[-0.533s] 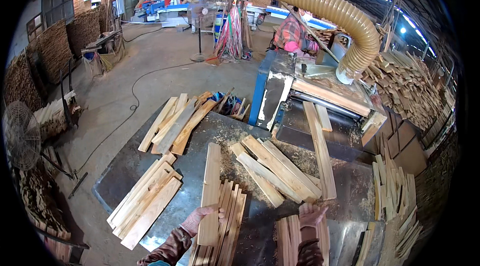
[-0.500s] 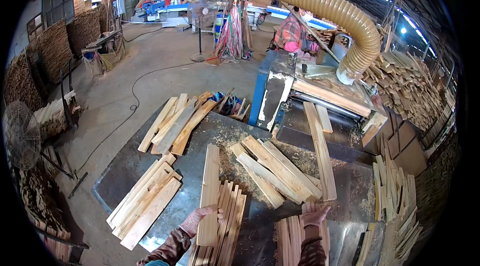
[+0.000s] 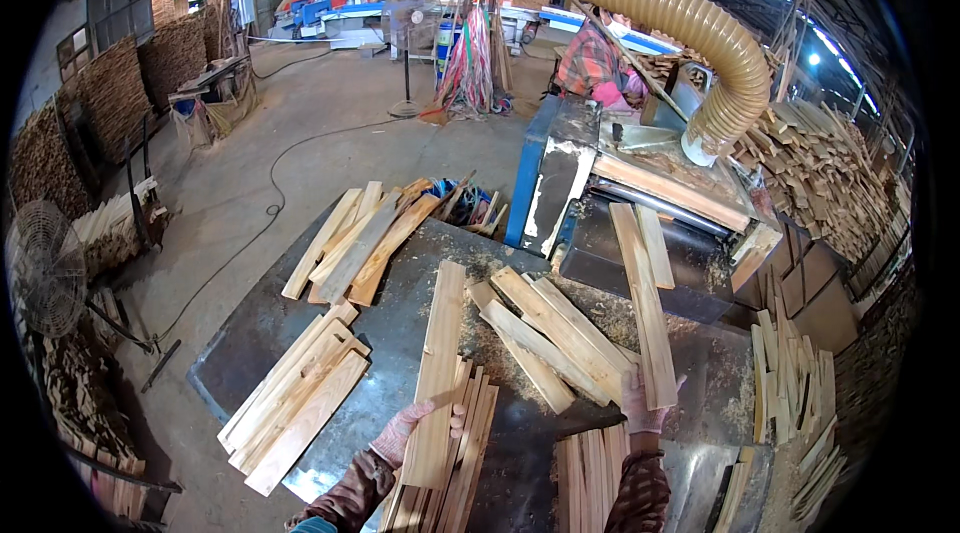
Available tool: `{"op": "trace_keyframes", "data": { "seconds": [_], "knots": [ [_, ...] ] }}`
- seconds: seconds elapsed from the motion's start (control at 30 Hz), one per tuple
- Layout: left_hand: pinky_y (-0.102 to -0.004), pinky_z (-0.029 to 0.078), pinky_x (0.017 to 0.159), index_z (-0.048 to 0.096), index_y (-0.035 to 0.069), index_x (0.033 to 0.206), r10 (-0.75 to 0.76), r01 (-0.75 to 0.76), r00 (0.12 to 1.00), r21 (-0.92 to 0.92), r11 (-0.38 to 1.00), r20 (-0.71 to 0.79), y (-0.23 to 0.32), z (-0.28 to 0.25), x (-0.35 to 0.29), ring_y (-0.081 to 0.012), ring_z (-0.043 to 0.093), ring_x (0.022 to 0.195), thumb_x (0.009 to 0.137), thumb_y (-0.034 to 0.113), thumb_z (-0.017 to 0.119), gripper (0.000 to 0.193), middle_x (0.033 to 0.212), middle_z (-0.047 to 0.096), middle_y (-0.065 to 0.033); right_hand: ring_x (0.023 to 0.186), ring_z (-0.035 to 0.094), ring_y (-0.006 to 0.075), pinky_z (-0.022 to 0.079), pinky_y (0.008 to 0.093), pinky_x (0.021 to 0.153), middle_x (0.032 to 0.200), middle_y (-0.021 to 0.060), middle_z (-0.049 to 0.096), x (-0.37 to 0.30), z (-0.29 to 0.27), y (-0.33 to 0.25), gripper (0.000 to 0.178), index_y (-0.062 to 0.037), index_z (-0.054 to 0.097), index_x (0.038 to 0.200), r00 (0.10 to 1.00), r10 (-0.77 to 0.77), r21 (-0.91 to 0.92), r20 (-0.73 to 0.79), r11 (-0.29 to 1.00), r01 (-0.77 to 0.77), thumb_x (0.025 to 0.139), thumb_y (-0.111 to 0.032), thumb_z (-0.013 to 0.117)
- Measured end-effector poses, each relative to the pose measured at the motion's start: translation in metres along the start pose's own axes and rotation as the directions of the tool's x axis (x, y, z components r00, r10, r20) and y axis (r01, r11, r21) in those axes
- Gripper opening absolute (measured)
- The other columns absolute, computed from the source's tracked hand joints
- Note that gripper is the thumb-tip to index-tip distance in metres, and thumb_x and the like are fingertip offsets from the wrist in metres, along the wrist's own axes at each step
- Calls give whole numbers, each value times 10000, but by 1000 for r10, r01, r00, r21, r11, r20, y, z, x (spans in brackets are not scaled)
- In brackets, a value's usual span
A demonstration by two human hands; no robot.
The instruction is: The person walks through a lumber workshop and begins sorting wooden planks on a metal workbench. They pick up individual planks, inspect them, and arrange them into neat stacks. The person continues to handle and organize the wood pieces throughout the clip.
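My left hand (image 3: pixel 408 431), in a pale knit glove, is closed round the near part of a flat wooden board (image 3: pixel 440 333), fingertips showing at its right edge. That board is held over a stack of narrow strips (image 3: pixel 476 443). My right hand (image 3: pixel 642 405), also gloved, grips the near end of a long board (image 3: pixel 643 308), with fingers at its left side and the thumb at its right. This board's far end reaches the infeed of a planer-like machine (image 3: pixel 660 188), beside a shorter board (image 3: pixel 655 245). Several loose boards (image 3: pixel 560 338) lie between my hands.
The dark metal table (image 3: pixel 390 373) carries sawdust and board piles at left (image 3: pixel 300 398) and far left (image 3: pixel 365 238). More strips (image 3: pixel 590 473) stand below my right hand. A ribbed hose (image 3: pixel 640 8) arches over the machine; a person in plaid (image 3: pixel 592 63) is behind it.
My right hand has moved slightly up and right and now grips the long board's near end. My left hand has shifted slightly up and right, carrying its board farther over the table.
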State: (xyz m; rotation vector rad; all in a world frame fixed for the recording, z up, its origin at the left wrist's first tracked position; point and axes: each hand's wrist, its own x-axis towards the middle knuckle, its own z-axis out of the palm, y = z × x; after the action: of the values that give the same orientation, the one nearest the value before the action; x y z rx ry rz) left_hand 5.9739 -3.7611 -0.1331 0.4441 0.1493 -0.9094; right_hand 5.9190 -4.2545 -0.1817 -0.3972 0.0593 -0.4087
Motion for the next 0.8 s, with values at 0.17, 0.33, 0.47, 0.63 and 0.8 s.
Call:
{"op": "trace_keyframes", "data": {
  "seconds": [0.17,0.33,0.47,0.63,0.8],
  "knots": [
    [-417,529,890,439,31,1390,47,-45,997,-38,998,53,0,7,-8,-274,621,971,871,344,729,672,1173,605,-150,871,627,274,536,418,776,1097,139,647,-35,91,13,709,-71,567,1273,991,12,-140,-136,990,-31,950,-680,402],
    [-413,537,872,426,44,1404,68,-62,993,-57,996,98,-2,44,-25,-266,622,967,886,408,716,696,1164,603,-162,856,646,269,549,424,792,1129,160,640,-78,140,41,605,-16,545,1285,965,262,-102,-28,959,-264,890,-467,619],
    [-409,553,874,437,30,1406,103,-101,985,-20,995,136,-6,29,-36,-272,643,962,858,576,693,814,1181,612,-158,856,674,289,561,423,804,1192,182,616,-131,143,76,703,72,474,1348,886,462,-210,-42,862,-460,790,-290,701],
    [-393,553,864,481,17,1369,30,-25,994,-44,999,107,-14,20,-47,-277,650,953,852,680,611,850,1176,623,-144,994,689,345,585,468,865,1319,234,568,-189,134,102,787,93,392,1418,772,632,-148,67,771,-619,783,-264,689],
    [-395,554,836,525,27,1321,23,-21,999,31,999,-42,-8,22,-68,-244,654,891,975,502,567,590,1105,658,-130,964,706,331,595,435,861,1281,229,603,-214,151,123,772,96,416,1408,728,684,-246,-46,699,-672,788,-275,687]
  ]
}}
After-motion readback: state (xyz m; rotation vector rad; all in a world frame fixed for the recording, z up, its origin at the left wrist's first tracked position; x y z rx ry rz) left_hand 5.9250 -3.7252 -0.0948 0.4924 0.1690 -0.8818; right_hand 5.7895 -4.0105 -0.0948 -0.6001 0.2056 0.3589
